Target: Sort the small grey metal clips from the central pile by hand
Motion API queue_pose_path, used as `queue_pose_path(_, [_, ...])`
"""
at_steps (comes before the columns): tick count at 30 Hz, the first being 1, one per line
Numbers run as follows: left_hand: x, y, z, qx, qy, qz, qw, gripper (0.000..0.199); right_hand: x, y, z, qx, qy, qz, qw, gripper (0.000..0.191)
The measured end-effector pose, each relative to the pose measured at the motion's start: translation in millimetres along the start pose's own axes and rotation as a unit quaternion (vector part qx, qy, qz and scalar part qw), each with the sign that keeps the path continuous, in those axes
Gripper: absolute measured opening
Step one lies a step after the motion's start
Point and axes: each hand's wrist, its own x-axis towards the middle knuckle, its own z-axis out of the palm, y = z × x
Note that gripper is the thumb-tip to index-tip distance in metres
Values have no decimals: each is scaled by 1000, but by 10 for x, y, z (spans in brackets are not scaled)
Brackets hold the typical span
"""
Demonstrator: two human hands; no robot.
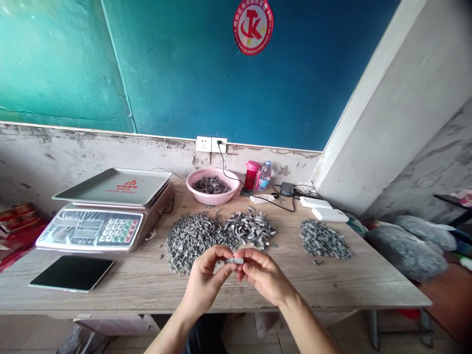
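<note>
Between the fingertips of both hands is a small grey plastic piece (239, 261), lying crosswise. My left hand (206, 275) pinches its left end and my right hand (266, 276) pinches its right end; the fingers partly cover it. Just behind my left hand spreads a heap of tiny grey clips (193, 238). A pile of longer grey strips (252, 226) lies beyond my right hand and touches that heap. Farther right is a separate pile of grey pieces (322, 239), apart from both hands.
At the left stand a weighing scale (92, 228) and a black tablet (72, 273). A pink basket (213, 198) with dark grey strips sits at the back, beside a red cup (251, 175) and water bottle (264, 177). White power banks (329, 214) and cables lie back right on the wooden table (354, 282).
</note>
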Motion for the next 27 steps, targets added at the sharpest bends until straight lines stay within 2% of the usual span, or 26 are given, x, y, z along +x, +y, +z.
queue_pose_path(4, [20, 21, -17, -2, -10, 17, 1000, 12, 46, 26, -3, -1, 12, -17, 1000, 11])
queue_pose_path(7, [13, 68, -16, 23, -8, 45, 999, 10, 54, -28, 15, 17, -22, 20, 999, 16])
queue_pose_path(10, [-4, 140, -13, 59, -20, 72, 996, 8, 38, -146, 33, -12, -59, 57, 997, 19])
queue_pose_path(15, [-11, 214, 11, 93, -13, 128, 987, 11, 25, -245, 81, -30, -67, 44, 996, 17])
queue_pose_path(20, [-31, 194, 17, 67, -9, 110, 992, 16, 9, -222, 87, 11, -84, 26, 996, 17])
queue_pose_path(23, [-41, 186, -20, 80, -27, 101, 991, 21, -4, -292, 67, -35, -111, 64, 991, 21])
queue_pose_path(27, [-10, 196, -83, 121, -71, 118, 983, 30, -1, -446, 75, -139, -111, 92, 980, 22])
